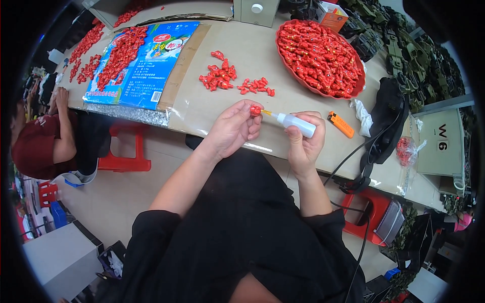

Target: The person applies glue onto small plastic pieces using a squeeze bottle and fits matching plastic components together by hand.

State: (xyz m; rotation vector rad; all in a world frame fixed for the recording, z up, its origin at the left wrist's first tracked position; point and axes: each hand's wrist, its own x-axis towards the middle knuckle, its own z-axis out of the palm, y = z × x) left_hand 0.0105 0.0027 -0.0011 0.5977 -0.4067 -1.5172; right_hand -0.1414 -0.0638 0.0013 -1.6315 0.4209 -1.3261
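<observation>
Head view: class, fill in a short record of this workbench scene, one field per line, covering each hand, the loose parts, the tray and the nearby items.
Left hand: left hand pinches a small red part at the fingertips
Right hand: right hand grips a small white squeeze bottle, nozzle touching the red part
Loose parts: two small heaps of red pieces on the cardboard-covered table
Tray: red round tray heaped with red pieces
Nearby: orange lighter right of the bottle
Far left: blue printed bag under more red pieces

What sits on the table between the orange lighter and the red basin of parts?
In the head view, the stretch of table between the orange lighter and the red basin is bare tan surface; a crumpled white cloth lies just right of it.
</observation>
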